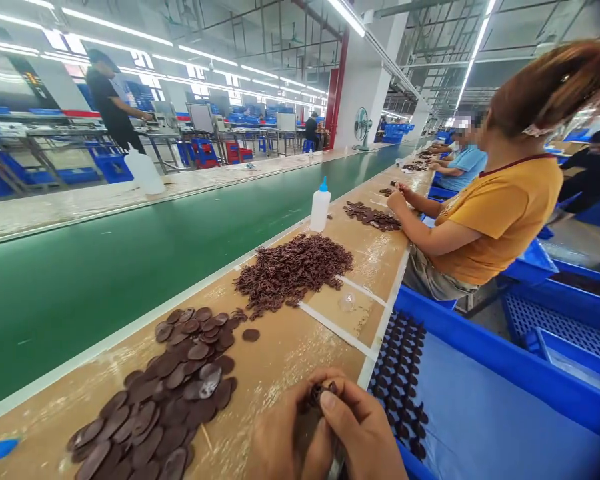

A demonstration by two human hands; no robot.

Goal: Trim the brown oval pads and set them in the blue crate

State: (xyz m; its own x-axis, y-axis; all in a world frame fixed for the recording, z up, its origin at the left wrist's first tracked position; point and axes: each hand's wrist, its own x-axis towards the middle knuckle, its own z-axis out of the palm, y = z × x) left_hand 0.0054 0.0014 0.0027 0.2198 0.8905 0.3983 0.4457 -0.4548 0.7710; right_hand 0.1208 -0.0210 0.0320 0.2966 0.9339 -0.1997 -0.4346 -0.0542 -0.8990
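We hold a small brown part (323,393) between both hands at the bench edge: the left hand (280,433) and right hand (363,430) have fingers curled shut around it, thumbs pressing. A slip could drop it off the bench (280,360) into the blue bin (480,400), which holds finished pieces (400,373). Beyond lie loose discs (175,387), a heap of rings (295,267) and a capped bottle (320,207), contents unclear.
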